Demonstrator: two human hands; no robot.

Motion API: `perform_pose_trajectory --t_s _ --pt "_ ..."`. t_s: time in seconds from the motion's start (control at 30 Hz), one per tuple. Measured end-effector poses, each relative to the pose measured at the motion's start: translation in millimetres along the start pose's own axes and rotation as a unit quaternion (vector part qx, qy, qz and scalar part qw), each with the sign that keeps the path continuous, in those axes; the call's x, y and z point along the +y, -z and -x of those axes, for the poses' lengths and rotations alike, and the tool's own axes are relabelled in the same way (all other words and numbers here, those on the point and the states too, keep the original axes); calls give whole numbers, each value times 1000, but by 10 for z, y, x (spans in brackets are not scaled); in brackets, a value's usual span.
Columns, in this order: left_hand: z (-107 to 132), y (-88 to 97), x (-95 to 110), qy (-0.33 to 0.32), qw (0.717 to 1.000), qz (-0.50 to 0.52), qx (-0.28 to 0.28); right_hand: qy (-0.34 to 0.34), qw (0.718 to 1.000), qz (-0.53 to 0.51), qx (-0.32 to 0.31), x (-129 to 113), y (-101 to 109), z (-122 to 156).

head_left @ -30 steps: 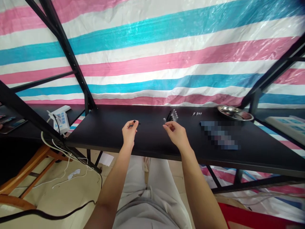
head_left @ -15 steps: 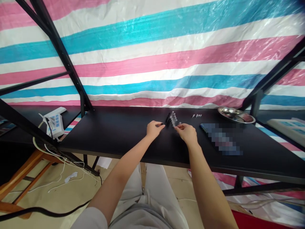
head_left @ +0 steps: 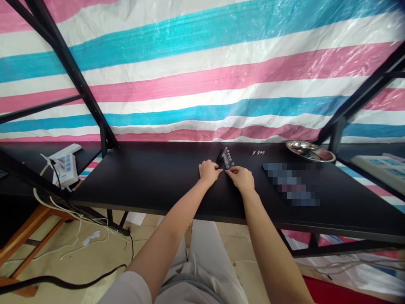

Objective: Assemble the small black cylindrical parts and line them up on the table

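A slanting cluster of small clear tube-like pieces (head_left: 226,157) stands on the black table, with small black pieces (head_left: 220,157) along its left side. My left hand (head_left: 209,172) is at the near left of the cluster, fingers curled and thumb close to its near end. What its fingertips hold, if anything, is hidden. Just right of the near end is my right hand (head_left: 243,178), thumb and forefinger pinched together by the last clear piece. Whatever lies in that pinch is too small to make out.
Several small clear pieces (head_left: 258,153) lie in a row farther right. A shiny round metal dish (head_left: 292,145) sits at the back right. In front of it is a blurred-out flat object (head_left: 289,183). Black frame posts (head_left: 91,105) and a striped sheet (head_left: 202,82) border the table (head_left: 152,173).
My left hand has come right, up to the near end of the cluster, and its fingers have curled in. My right hand has shifted slightly left; the view has turned a little.
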State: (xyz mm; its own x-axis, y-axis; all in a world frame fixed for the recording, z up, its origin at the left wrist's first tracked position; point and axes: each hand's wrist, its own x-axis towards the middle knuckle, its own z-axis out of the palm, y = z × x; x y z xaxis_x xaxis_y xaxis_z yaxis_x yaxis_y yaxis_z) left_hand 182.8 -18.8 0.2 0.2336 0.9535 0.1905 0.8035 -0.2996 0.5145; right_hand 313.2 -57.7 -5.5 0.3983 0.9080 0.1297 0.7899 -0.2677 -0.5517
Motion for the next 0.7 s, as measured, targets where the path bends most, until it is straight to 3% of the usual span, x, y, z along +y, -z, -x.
perform_pose_trajectory --t_s 0.27,0.47,0.7 --pt "88 39 -9 -6 1000 -8 21 34 999 -4 11 75 -69 -2" --pt "223 97 -9 -119 988 -10 101 57 998 -3 26 95 -95 3" --pt "242 71 -9 -171 978 -63 97 62 998 10 19 75 -77 18"
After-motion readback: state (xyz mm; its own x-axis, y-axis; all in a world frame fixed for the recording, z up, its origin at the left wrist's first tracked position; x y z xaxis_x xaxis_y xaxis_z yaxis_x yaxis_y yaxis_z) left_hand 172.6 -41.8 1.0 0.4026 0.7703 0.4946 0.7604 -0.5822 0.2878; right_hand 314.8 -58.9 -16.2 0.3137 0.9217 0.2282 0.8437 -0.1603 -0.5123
